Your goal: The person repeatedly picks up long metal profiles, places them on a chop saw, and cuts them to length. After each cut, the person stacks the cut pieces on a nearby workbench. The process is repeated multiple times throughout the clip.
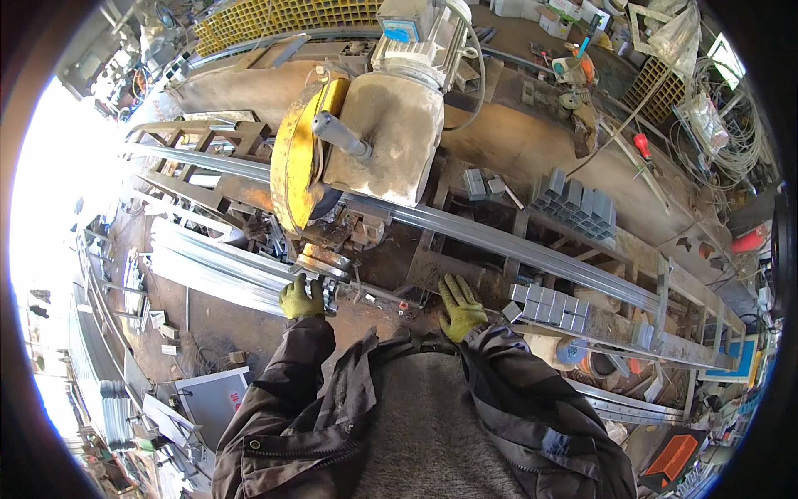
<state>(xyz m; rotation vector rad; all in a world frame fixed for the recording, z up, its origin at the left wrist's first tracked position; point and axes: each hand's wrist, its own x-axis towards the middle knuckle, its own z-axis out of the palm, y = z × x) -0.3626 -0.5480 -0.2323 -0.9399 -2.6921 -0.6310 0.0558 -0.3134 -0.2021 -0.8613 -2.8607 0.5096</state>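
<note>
My left hand (302, 299), in a yellow-green work glove, is at the right end of a bundle of long silvery metal profiles (220, 264). Its thumb stands apart from the fingers; whether it touches the profiles I cannot tell. My right hand (461, 311), gloved alike, lies flat with fingers stretched over the near edge of a dark metal plate (440, 273). Ahead is a cut-off saw with a yellow blade guard (293, 162), a grey handle (341, 135) and a dusty motor housing (386, 137). Long metal bars (499, 241) run beneath it across the frame.
Short cut square tubes (549, 306) sit in a row right of my right hand. More cut tubes (573, 204) are stacked farther back. A metal rack (665, 303) stretches right. Yellow grating (283, 25) lies at the back, and tangled cable (736, 141) hangs at far right.
</note>
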